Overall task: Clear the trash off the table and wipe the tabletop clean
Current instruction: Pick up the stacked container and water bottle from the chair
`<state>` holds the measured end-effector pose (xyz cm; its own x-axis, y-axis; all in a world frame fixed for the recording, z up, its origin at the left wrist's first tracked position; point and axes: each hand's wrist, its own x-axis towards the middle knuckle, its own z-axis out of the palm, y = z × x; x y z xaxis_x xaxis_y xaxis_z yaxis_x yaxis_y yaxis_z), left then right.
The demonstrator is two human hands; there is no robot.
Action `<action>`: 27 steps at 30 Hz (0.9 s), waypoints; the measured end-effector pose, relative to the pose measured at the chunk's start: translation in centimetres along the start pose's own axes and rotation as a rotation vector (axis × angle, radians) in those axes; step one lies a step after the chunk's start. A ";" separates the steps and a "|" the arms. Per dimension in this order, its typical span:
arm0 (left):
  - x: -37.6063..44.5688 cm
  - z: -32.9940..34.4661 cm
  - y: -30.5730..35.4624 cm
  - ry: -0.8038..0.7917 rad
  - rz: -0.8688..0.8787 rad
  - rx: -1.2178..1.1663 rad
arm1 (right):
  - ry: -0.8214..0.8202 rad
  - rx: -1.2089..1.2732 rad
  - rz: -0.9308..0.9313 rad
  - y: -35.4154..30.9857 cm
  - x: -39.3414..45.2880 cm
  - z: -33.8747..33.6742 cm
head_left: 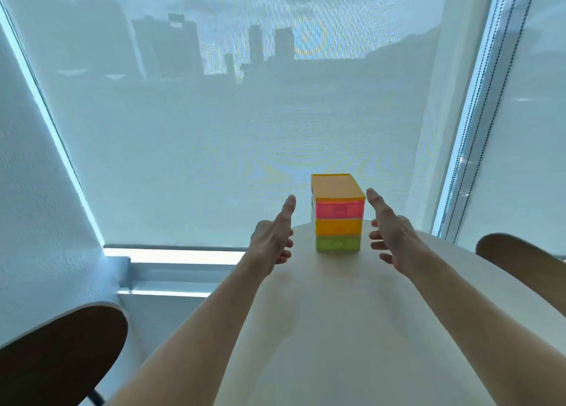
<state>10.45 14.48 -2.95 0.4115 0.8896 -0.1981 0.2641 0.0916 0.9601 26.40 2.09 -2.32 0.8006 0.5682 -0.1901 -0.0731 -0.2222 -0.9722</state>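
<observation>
With both hands' fingers spread wide, left hand (273,239) and right hand (389,233) flank the drawer box (337,214); next I grip and lift it off the table (337,329) for wiping.

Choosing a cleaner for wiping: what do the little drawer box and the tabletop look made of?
The drawer box looks like translucent coloured plastic: its pink, orange and green tiers glow against the window. The tabletop looks like a smooth cream laminate or painted surface with a soft sheen; which one I cannot tell.
</observation>
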 end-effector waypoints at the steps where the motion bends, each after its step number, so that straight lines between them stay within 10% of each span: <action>1: -0.5 -0.4 -0.2 0.007 0.007 0.017 | 0.011 0.005 -0.018 0.1 -0.7 0.3; 27: -21.7 -20.4 -12.5 0.488 0.314 -0.194 | -0.397 -0.090 -0.461 3.2 -28.1 15.1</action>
<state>-19.54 3.17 -6.66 -0.0158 0.9853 0.1698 0.0122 -0.1696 0.9854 -5.35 -2.63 -2.11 0.4544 0.8694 0.1940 0.2923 0.0601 -0.9544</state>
